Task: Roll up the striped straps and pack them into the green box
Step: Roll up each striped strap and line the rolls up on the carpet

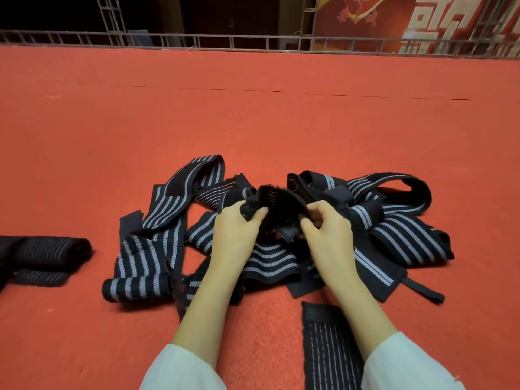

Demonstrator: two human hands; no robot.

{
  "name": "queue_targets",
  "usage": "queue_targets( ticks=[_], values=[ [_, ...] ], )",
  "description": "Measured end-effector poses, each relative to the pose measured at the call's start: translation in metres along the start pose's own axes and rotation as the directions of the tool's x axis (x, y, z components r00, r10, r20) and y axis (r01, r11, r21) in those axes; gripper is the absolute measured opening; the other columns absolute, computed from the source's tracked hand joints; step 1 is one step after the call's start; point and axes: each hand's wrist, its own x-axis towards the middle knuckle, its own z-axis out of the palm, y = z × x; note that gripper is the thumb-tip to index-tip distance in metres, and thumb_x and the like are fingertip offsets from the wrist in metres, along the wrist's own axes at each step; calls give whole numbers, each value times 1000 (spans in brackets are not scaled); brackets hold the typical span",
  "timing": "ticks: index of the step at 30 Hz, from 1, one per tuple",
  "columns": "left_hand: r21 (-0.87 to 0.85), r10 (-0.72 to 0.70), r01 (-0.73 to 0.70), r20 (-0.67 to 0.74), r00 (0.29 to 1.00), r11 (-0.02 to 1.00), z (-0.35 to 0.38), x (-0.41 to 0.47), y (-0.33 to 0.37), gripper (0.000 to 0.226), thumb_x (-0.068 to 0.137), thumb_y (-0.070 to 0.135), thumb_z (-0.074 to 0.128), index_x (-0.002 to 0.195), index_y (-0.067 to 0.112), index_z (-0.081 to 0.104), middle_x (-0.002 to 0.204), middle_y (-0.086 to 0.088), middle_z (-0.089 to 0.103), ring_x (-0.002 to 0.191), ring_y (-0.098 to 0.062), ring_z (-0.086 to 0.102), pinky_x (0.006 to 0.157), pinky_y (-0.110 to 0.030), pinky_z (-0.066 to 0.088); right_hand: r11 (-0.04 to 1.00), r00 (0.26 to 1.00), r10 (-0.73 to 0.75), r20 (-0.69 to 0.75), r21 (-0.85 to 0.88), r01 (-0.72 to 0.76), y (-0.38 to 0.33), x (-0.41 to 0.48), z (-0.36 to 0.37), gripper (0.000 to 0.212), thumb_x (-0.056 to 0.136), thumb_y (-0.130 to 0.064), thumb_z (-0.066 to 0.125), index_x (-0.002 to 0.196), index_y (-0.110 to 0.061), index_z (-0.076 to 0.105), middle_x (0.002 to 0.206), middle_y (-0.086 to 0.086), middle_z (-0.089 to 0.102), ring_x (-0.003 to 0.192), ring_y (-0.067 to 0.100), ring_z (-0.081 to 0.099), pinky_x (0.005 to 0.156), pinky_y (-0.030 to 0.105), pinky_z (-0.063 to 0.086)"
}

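- Here we are over the red carpet [253,108], and both our hands meet right above the heap of striped straps [157,220], which sprawls from nine o'clock round to three o'clock of them.
- Our left hand [239,230] pinches one edge of a fuzzy black strap end [277,201], thumb on top and fingers curled beneath. Our right hand [327,229] curls round the opposite edge, at the strap end's four o'clock.
- Why this hold? We judge that the two grips pull the end taut and lift it off the heap, so a tight first turn can begin. No coil shows between the hands, so rolling looks barely started.
- The rest of that strap drops into the tangle, and we cannot tell which band it joins.
- Out at nine o'clock, by the frame edge, dark rolled straps [50,254] lie together, well apart from the heap. We judge these are finished ones, parked out of the way.
- At five o'clock, just beside our right sleeve [408,367], a flat strap [329,347] with thin stripes lies stretched out, apart from the heap. It may be laid ready for its turn.
- And the green box? It is not in view, so packing means looking elsewhere.
- One thing to watch: the fuzzy end looks likely to snag its neighbours as it turns.
- Far off at twelve o'clock runs a metal railing [253,42], with a red banner [394,21] at one o'clock.
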Motion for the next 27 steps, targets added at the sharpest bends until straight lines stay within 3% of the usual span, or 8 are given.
queue_targets(
  ticks=[3,6,9,12,15,21,23,27],
  values=[
    [-47,53,-49,91,994,998,0,-4,7,18,86,29,70,91,26,53,79,14,61,74,4,58,64,-7,39,983,999,-6,44,186,-2,-2,-1,2,12,94,-6,51,102,-13,56,83,-3,66,67,10,69,67,35,59],
    [-86,107,-86,279,954,993,3,-11,10,54,74,55,70,109,30,37,105,11,56,96,3,55,80,-13,41,919,991,48,128,384,-94,-4,0,2,7,98,-8,48,102,-12,52,78,4,64,72,12,67,60,25,57],
    [12,167,-187,396,903,982,7,-16,8,60,73,77,30,112,33,43,118,14,45,112,-4,38,96,-18,31,872,972,148,184,440,-216,-3,4,0,18,93,0,47,103,-13,56,72,3,66,67,9,64,58,22,52],
    [-101,131,-99,388,912,990,6,-9,1,72,85,73,17,113,27,64,123,20,55,124,-2,40,108,-21,28,705,930,233,284,610,-363,-3,7,-3,17,94,-4,47,95,-13,62,76,3,70,68,15,66,55,25,53],
    [-2,132,-144,411,902,990,0,-2,0,39,99,44,41,116,24,70,130,14,59,129,-6,45,113,-26,28,514,862,238,448,695,-503,-4,6,-4,33,99,-35,44,103,-10,66,92,10,73,79,19,69,68,32,56],
    [125,251,-285,232,940,951,-3,3,-13,41,91,3,58,129,20,59,134,10,54,113,-2,51,105,-19,36,712,945,190,265,626,-319,5,2,8,18,85,6,63,97,-4,70,92,12,75,85,25,72,71,29,59],
    [264,246,-308,242,939,914,3,4,-20,48,91,6,59,137,17,52,139,7,48,121,-10,50,103,-19,35,724,948,189,255,616,-310,6,2,9,18,85,7,62,97,-4,70,91,11,75,84,25,72,73,30,59],
    [351,205,-207,45,978,913,5,6,-27,22,92,16,63,112,8,67,106,3,51,81,-9,52,76,-16,36,723,948,244,205,613,-319,9,8,2,17,83,6,65,91,-7,71,86,12,75,80,27,70,72,35,59]
  ],
)
